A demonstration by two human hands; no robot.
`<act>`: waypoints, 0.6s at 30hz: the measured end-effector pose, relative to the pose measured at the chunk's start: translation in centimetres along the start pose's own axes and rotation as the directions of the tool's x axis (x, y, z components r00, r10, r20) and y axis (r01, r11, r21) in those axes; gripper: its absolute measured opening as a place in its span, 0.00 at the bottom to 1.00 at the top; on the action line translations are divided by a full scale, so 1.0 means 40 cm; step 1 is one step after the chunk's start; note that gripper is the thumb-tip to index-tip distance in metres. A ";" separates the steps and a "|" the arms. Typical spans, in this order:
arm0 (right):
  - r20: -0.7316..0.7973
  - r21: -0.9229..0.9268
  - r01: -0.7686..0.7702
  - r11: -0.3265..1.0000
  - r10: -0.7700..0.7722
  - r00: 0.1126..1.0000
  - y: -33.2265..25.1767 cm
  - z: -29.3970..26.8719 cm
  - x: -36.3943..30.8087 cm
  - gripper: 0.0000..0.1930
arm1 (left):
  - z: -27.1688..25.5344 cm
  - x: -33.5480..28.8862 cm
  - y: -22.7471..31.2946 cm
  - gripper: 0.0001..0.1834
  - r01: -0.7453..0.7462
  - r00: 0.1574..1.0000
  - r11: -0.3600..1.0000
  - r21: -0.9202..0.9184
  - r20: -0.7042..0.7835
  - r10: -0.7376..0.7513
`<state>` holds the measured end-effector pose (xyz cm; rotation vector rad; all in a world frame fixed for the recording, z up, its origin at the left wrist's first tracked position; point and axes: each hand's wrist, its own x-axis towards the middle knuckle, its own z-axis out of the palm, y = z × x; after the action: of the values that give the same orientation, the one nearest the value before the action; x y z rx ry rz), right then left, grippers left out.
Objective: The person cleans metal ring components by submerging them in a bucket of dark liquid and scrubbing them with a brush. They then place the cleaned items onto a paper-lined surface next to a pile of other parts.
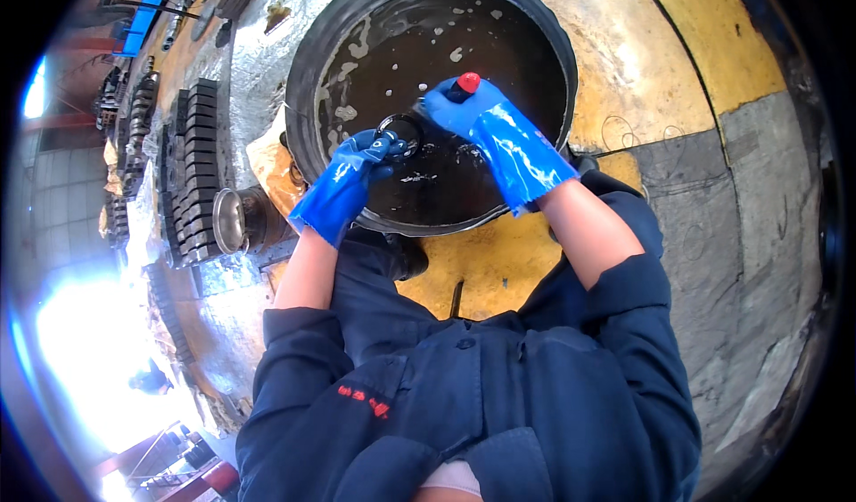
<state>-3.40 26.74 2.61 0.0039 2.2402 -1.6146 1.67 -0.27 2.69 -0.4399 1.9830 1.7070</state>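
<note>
My left hand (357, 163), in a blue rubber glove, pinches a dark, wet-looking ring (420, 135) by its left side. My right hand (473, 114), gloved the same way, is closed around a dark handle with a red end (468, 82). The working end of that tool is hidden by the hand and blurred, close to the ring's upper right. Both hands are over a wide round black tub (301, 92) of dark liquid (428, 34), with pale foam patches floating on it.
Left of the tub stand a metal can (230, 221) and rows of dark ribbed metal parts (198, 163), beside brown paper (275, 168). More parts lie farther off at upper left. Yellow flooring (481, 266) shows between my legs, with grey sheeting (687, 199) on the right.
</note>
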 end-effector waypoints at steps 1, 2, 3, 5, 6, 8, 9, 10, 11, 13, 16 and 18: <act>0.046 0.109 0.073 0.991 -0.078 0.996 -0.008 0.017 -0.008 0.17 | 0.012 -0.004 -0.003 0.21 -0.021 1.000 1.000 0.004 0.007 0.021; 0.083 0.219 0.138 0.966 -0.159 0.984 -0.017 0.035 -0.012 0.18 | 0.019 -0.001 -0.006 0.22 -0.043 0.999 0.999 0.007 0.014 0.043; 0.138 0.185 0.218 0.958 -0.245 0.960 -0.014 0.050 -0.004 0.17 | 0.000 0.028 -0.034 0.24 -0.086 0.991 0.996 -0.021 0.100 0.088; 0.025 0.002 0.273 0.962 -0.273 0.962 -0.024 0.072 -0.020 0.18 | -0.009 0.062 -0.069 0.22 -0.143 0.983 0.988 -0.062 0.111 0.149; -0.062 -0.091 0.278 0.956 -0.284 0.957 0.000 0.094 -0.002 0.18 | -0.016 0.075 -0.088 0.20 -0.172 0.977 0.982 -0.082 0.114 0.180; -0.158 0.079 0.062 0.995 -0.049 0.986 0.065 0.082 0.026 0.21 | 0.034 0.069 -0.067 0.19 -0.117 0.993 0.992 -0.040 -0.005 0.117; -0.132 0.046 -0.044 0.998 0.050 0.990 0.086 0.063 0.037 0.22 | 0.045 0.054 -0.040 0.20 -0.095 0.995 0.995 -0.031 0.001 0.095; -0.105 0.010 -0.145 0.989 0.145 0.984 0.085 0.049 0.042 0.23 | 0.046 0.039 -0.026 0.21 -0.074 0.997 0.997 -0.022 0.000 0.074; -0.178 -0.173 -0.259 0.950 0.228 0.957 0.078 0.056 0.053 0.24 | 0.029 0.056 -0.057 0.22 -0.098 0.995 0.993 -0.059 -0.006 0.098; -0.198 -0.161 -0.310 0.937 0.277 0.940 0.100 0.061 0.062 0.24 | 0.023 0.054 -0.060 0.22 -0.076 0.997 0.991 -0.112 0.002 0.077; -0.230 -0.112 -0.331 0.937 0.299 0.926 0.097 0.041 0.040 0.23 | 0.035 0.041 -0.035 0.23 -0.054 0.998 0.988 -0.146 0.020 0.058; -0.237 -0.046 -0.265 0.963 0.247 0.940 0.068 0.043 0.020 0.22 | 0.027 0.034 -0.041 0.24 -0.049 0.997 0.989 -0.142 0.045 0.056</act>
<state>-3.02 25.91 -0.61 0.4654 2.3532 -1.4483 1.56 0.60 0.48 -0.3933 1.8626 1.8803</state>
